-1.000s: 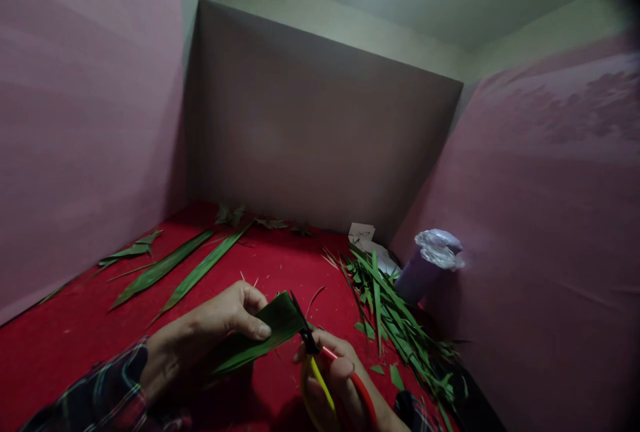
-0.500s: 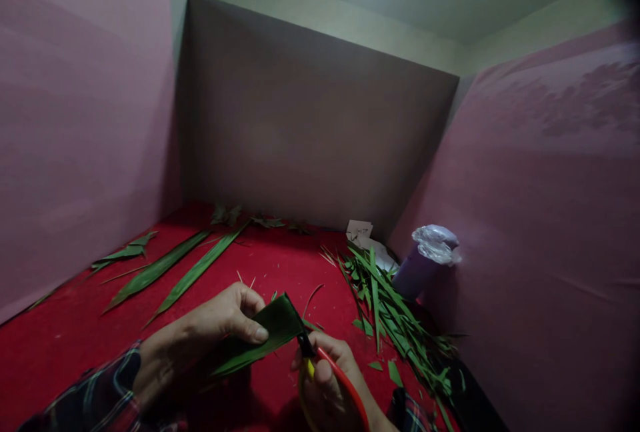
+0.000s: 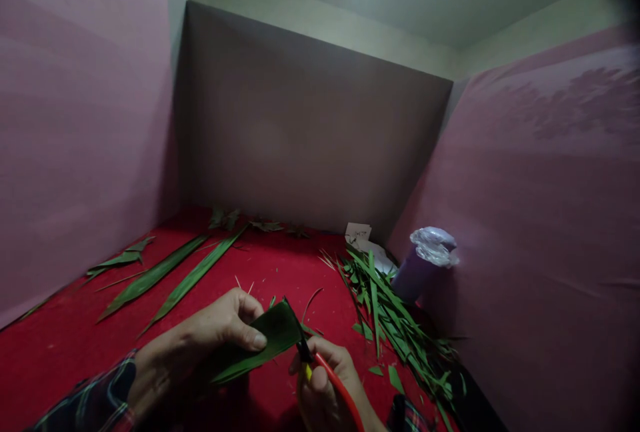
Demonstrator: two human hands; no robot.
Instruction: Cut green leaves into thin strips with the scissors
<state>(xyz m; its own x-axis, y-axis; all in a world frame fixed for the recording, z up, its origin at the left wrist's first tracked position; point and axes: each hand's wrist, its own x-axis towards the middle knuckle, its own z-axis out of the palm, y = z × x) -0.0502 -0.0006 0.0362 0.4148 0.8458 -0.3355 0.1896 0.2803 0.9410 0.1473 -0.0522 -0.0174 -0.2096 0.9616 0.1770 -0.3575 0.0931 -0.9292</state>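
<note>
Our left hand point(image 3: 233, 322) pinches the green leaf point(image 3: 277, 331) between thumb and fingers; we should keep it taut, thumb clear of the blades. The leaf is between our hands, above the red tabletop point(image 3: 293, 265). At its right end, our right hand point(image 3: 343, 364) has its fingers around the scissors point(image 3: 305, 353); one smooth squeeze should cut cleanest.

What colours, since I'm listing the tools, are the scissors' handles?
The scissors have one red handle and one yellow handle, the latter partly hidden; head view.
</note>
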